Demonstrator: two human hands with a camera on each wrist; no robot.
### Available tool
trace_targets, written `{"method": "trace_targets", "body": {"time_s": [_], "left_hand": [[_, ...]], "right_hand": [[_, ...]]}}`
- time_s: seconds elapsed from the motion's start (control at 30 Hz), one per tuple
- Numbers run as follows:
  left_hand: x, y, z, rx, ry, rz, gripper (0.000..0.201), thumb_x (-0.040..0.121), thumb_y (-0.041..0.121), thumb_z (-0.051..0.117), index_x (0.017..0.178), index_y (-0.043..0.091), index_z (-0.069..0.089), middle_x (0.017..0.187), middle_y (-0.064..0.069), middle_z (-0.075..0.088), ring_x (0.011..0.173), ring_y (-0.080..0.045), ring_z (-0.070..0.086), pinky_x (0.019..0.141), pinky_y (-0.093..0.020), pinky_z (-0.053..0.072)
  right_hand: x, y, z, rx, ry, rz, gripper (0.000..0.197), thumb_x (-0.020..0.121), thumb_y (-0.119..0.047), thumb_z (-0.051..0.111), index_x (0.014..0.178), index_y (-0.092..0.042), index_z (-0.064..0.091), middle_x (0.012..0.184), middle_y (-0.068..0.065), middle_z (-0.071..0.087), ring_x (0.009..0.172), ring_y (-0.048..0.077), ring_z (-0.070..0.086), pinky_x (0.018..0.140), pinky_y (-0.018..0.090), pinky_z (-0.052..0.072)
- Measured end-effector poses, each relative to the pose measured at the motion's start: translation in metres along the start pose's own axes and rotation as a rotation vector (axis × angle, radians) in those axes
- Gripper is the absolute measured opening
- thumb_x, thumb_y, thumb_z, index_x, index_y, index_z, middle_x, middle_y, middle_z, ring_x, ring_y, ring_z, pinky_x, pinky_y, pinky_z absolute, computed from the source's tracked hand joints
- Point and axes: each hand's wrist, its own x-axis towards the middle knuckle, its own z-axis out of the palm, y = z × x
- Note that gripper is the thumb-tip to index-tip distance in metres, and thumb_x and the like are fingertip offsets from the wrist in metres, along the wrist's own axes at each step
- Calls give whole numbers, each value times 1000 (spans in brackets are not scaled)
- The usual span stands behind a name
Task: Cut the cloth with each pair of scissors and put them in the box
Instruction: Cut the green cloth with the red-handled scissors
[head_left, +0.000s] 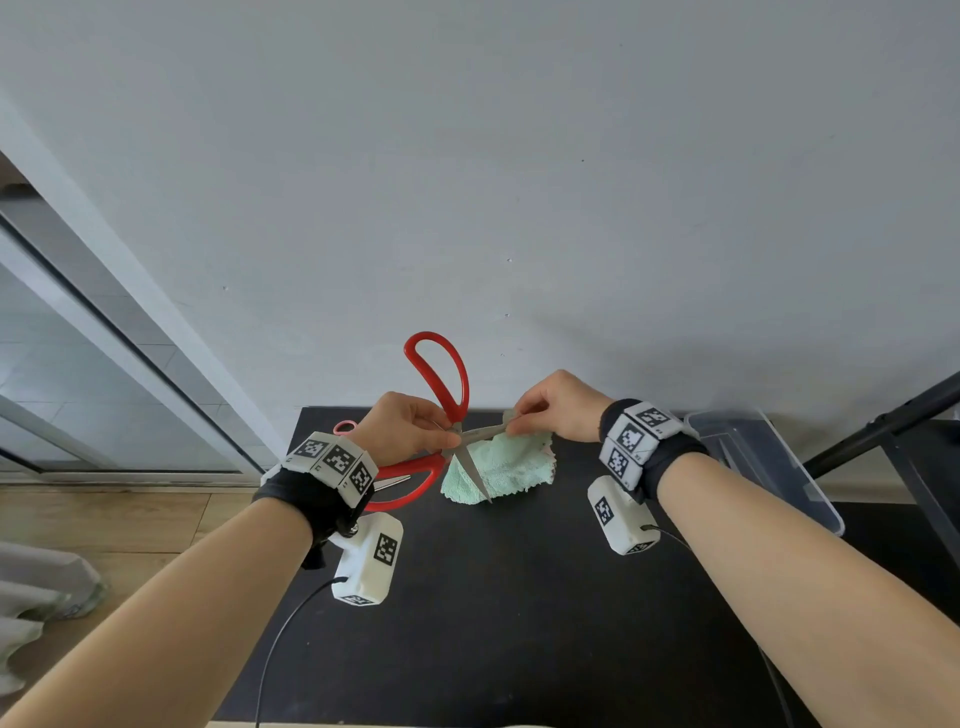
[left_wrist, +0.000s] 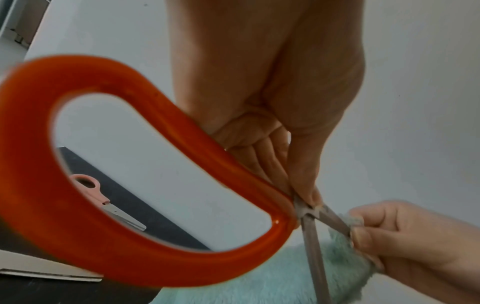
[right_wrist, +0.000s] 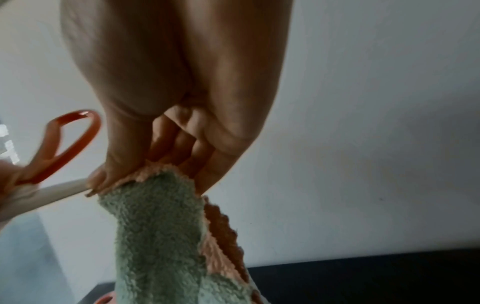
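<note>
Large red-handled scissors (head_left: 441, 379) are held wide open above the black table (head_left: 519, 597). My left hand (head_left: 445, 435) pinches them near the pivot, as the left wrist view (left_wrist: 309, 197) shows close up. One blade points right, the other down across the green cloth (head_left: 498, 467). My right hand (head_left: 515, 426) pinches the cloth's raised edge (right_wrist: 161, 226) together with the tip of the right-pointing blade (right_wrist: 59, 191). The rest of the cloth hangs down to the table. Small pink scissors (head_left: 345, 427) lie on the table behind my left wrist, also visible through the red handle loop (left_wrist: 103, 203).
A clear plastic box (head_left: 779, 467) stands at the table's right edge, beyond my right wrist. Black stand legs (head_left: 883, 431) rise at the far right. A white wall is close behind the table, and a wooden floor lies to the left.
</note>
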Motion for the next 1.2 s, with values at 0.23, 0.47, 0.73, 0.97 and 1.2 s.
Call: {"method": "trace_targets", "body": {"time_s": [0.23, 0.47, 0.73, 0.97, 1.2], "left_hand": [[-8, -6, -15, 49, 0, -24, 11, 79, 12, 74, 88, 5, 72, 70, -5, 73, 57, -1, 64, 55, -7, 46], [-1, 8, 3, 80, -74, 15, 10, 77, 11, 76, 83, 4, 72, 74, -9, 73, 58, -2, 64, 54, -7, 43], [4, 16, 10, 104, -73, 35, 11, 74, 12, 78, 79, 5, 72, 76, -11, 73, 60, -2, 64, 54, -6, 43], [5, 24, 13, 70, -60, 67, 6, 74, 8, 78, 73, 8, 72, 70, -9, 71, 53, 2, 60, 53, -5, 41], [8, 23, 14, 108, -69, 82, 6, 75, 11, 78, 76, 9, 72, 77, -11, 74, 63, -3, 66, 63, -9, 48]], "right_hand": [[-15, 24, -27, 167, 117, 33, 19, 77, -21, 77, 77, -2, 74, 72, 10, 66, 66, 11, 54, 70, 19, 45], [-4, -7, -9, 107, -31, -41, 12, 76, -27, 78, 70, -17, 77, 66, 8, 66, 65, 15, 54, 71, 27, 46], [0, -12, 8, 125, -68, -19, 12, 75, -23, 79, 85, -15, 78, 72, -6, 71, 67, 2, 60, 70, 16, 47], [5, -17, 19, 121, -35, -23, 15, 75, -18, 79, 86, -8, 76, 80, -2, 72, 76, 9, 64, 80, 26, 51], [2, -14, 15, 58, -33, -19, 14, 75, -22, 79, 85, -12, 76, 75, -11, 68, 72, 8, 64, 70, 27, 54]]}}
